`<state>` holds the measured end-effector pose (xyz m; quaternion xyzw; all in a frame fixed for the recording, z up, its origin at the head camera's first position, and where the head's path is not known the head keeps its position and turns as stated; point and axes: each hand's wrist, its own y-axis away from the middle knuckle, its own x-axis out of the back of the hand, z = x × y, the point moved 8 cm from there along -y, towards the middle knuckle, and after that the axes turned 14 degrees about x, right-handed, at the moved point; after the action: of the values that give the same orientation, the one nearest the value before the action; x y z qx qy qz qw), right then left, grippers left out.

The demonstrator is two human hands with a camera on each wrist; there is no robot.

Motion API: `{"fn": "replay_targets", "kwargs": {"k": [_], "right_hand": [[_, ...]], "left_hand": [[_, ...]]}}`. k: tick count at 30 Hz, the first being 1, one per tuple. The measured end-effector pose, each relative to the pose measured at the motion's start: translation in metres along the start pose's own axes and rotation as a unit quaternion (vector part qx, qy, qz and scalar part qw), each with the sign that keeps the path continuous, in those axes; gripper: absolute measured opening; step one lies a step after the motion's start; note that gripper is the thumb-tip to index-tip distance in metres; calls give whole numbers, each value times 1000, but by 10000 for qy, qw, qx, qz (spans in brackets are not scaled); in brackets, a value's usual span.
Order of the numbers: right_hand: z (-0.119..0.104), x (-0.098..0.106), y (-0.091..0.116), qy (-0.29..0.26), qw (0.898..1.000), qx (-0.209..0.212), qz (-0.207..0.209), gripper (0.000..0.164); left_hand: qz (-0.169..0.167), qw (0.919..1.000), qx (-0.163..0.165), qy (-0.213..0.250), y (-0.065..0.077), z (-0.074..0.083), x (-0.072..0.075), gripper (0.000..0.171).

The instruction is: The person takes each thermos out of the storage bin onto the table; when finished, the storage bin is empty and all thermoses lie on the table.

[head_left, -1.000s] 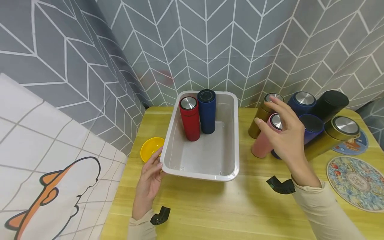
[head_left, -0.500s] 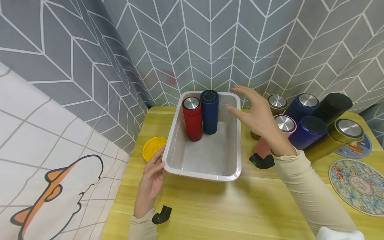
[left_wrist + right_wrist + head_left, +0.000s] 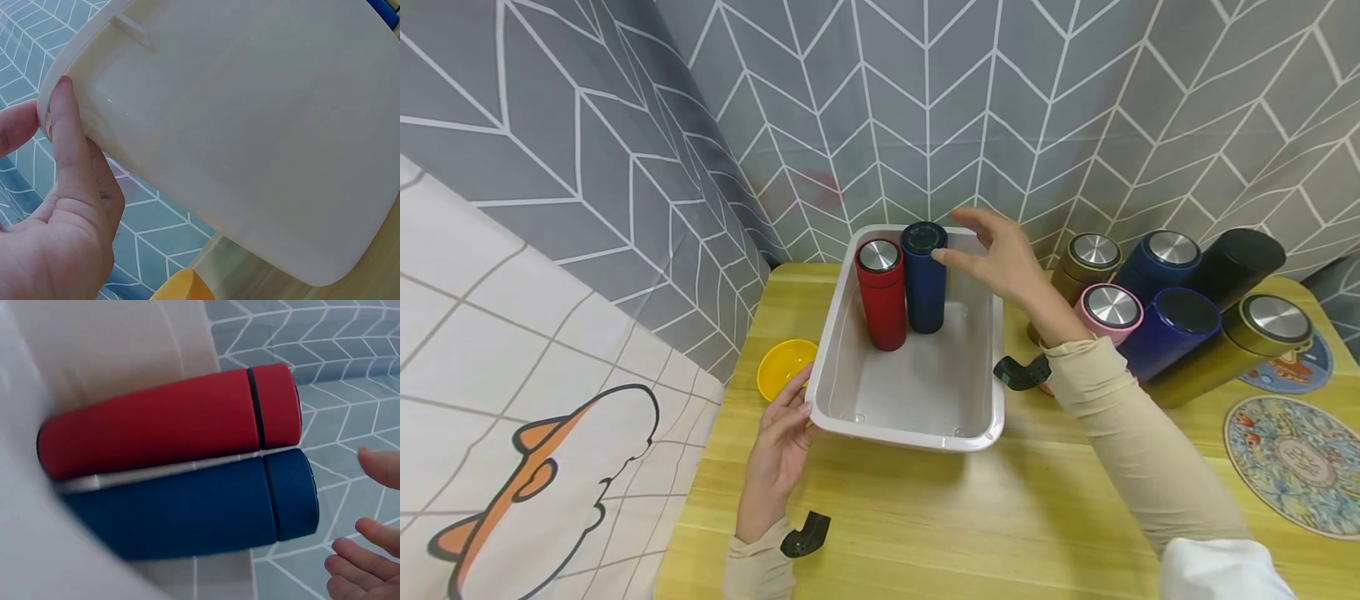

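Observation:
A pale grey plastic basin (image 3: 917, 396) is on the wooden table, tilted slightly. Its near left corner is gripped by my left hand (image 3: 778, 450), thumb on the rim and fingers underneath, as the left wrist view of that hand (image 3: 75, 200) confirms. Inside, a red thermos (image 3: 883, 304) and a blue thermos (image 3: 927, 292) stand side by side at the back left. My right hand (image 3: 1000, 262) is spread over the basin's back right, thumb and fingers apart. In the right wrist view, its fingers are just off the lid of the blue thermos (image 3: 200, 509), not touching it.
Right of the basin stands a group of several thermoses, among them a pink one (image 3: 1108, 308), a purple one (image 3: 1172, 329), and a black one (image 3: 1236, 262). A yellow bowl (image 3: 778, 367) is at the left. A round patterned mat (image 3: 1292, 467) lies at the right.
My right hand has moved left, from above the thermoses at the right to the blue thermos's lid in the basin. The left hand keeps its grip on the basin's corner.

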<state>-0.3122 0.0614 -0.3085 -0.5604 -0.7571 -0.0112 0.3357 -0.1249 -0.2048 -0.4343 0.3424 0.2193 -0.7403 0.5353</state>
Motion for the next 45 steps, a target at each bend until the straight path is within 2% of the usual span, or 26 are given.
{"fn": "replay_targets", "kwargs": {"k": [4,15,21,28,36,45], "right_hand": [[10,-7,-5,-472,9988,-127,19,67],[30,-31,-16,-1066,9930,-415,-303,78],[31,-41,-22,-1178,9911,-421,-461,84],[36,-49,-25,-1135,9908,-366,-635,96],[42,-50,-25,-1276,9896,-467,-474,80],[43,-46,-22,-1097,9912,-612,-414,80]], "left_hand": [[-128,9999,-52,-9,0,1,-1,51],[-112,9999,3,72,-1,0,-1,50],[-280,9996,-58,21,-1,-1,-2,52],[-267,9996,-74,-11,-1,-1,-2,52],[-179,9998,-67,-7,-2,-1,-2,51],[-249,9996,-76,120,-3,-1,-1,50]]}}
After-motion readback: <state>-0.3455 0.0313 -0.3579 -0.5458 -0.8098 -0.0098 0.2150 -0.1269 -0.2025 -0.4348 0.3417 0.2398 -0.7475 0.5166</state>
